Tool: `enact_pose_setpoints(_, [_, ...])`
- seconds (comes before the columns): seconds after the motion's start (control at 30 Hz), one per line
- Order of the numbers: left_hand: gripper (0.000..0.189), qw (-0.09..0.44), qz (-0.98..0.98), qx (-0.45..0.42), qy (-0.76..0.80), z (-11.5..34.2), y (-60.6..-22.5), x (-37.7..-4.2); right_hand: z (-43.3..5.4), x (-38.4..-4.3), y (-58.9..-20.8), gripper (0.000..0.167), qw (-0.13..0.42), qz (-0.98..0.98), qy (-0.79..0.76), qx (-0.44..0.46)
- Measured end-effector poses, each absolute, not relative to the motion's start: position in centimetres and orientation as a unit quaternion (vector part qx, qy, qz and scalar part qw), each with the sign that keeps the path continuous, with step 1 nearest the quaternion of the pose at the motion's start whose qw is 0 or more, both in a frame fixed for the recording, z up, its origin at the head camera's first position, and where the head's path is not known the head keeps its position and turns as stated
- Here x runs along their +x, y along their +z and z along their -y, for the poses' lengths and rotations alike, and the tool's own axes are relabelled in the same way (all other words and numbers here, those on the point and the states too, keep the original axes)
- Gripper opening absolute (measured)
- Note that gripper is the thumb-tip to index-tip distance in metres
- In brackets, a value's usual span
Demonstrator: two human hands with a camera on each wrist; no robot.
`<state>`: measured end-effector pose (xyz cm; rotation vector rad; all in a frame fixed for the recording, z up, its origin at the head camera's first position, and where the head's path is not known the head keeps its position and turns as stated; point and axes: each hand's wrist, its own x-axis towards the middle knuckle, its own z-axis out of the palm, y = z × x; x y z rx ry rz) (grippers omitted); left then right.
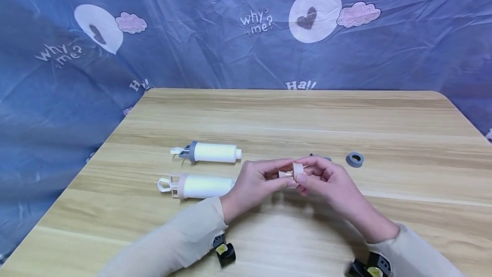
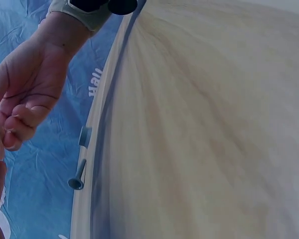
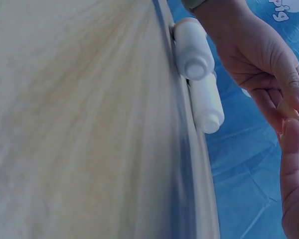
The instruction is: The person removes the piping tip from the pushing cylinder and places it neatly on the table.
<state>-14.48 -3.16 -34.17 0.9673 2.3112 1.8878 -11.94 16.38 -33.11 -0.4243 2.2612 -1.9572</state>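
In the head view, my left hand (image 1: pixel 253 185) pinches a small pale pink plastic piece (image 1: pixel 285 175) with a narrow stem. My right hand (image 1: pixel 336 185) holds a pale pink ring-like cap (image 1: pixel 298 170) between thumb and fingers, right up against that piece. Whether the two are joined I cannot tell. To the left lie two white cylinders with pull-ring ends: one with a grey collar (image 1: pixel 215 152), and a nearer one with a pale pink collar (image 1: pixel 207 186), its right end hidden behind my left hand.
A grey ring (image 1: pixel 355 159) lies on the wooden table (image 1: pixel 403 127), right of my right hand. A grey stemmed piece (image 2: pixel 76 182) shows in the left wrist view, mostly hidden behind the right hand in the head view. A blue printed cloth (image 1: pixel 215 33) hangs behind the table.
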Motion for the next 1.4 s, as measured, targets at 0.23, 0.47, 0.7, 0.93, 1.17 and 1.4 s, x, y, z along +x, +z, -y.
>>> enact_pose_setpoints(0.23, [0.041, 0.026, -0.735, 0.287, 0.614, 2.1, -34.2, -14.5, -18.5, -11.7, -33.0, 0.027, -0.003, -0.731, -0.666, -0.149])
enact_pose_setpoints(0.47, [0.035, 0.034, -0.756, 0.272, 0.595, 1.1, -34.6, -14.5, -20.8, -11.0, -33.2, 0.025, -0.034, -0.773, -0.627, -0.092])
enact_pose_setpoints(0.7, [0.027, 0.038, -0.757, 0.263, 0.596, -0.3, -35.1, -14.5, -22.9, -10.4, -33.3, 0.03, -0.054, -0.872, -0.484, -0.05])
enact_pose_setpoints(0.93, [0.024, 0.05, -0.774, 0.263, 0.573, -2.1, -35.8, -14.8, -25.4, -10.3, -33.6, 0.029, -0.074, -0.905, -0.416, -0.052])
enact_pose_setpoints(1.17, [0.023, 0.073, -0.777, 0.259, 0.568, -3.6, -36.7, -15.0, -27.6, -10.4, -34.0, 0.03, -0.069, -0.92, -0.385, -0.037])
enact_pose_setpoints(1.4, [0.021, 0.066, -0.789, 0.271, 0.547, -4.7, -37.2, -15.3, -28.9, -10.6, -35.0, 0.033, -0.032, -0.928, -0.371, -0.027])
